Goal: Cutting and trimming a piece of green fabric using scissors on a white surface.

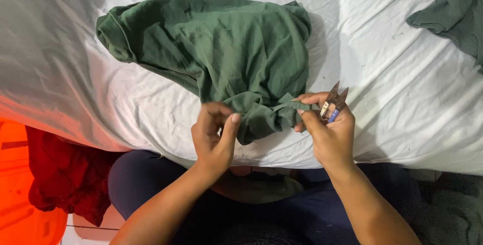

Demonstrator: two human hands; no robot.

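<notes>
So my left hand [214, 137] pinches the green cloth [221, 59]; right hand [327, 129] grips snips [334, 101] plus a cloth strip; all on a white sheet [402, 99].

second green cloth [455, 13]: cut by right edge | red cloth [65, 174]: partly hidden

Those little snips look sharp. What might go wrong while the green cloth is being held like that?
The thread snips sit open in the right hand beside a pinched strip of the green garment, so the blades might nick good fabric. The left hand grips close by, so a slip may catch a finger.
</notes>
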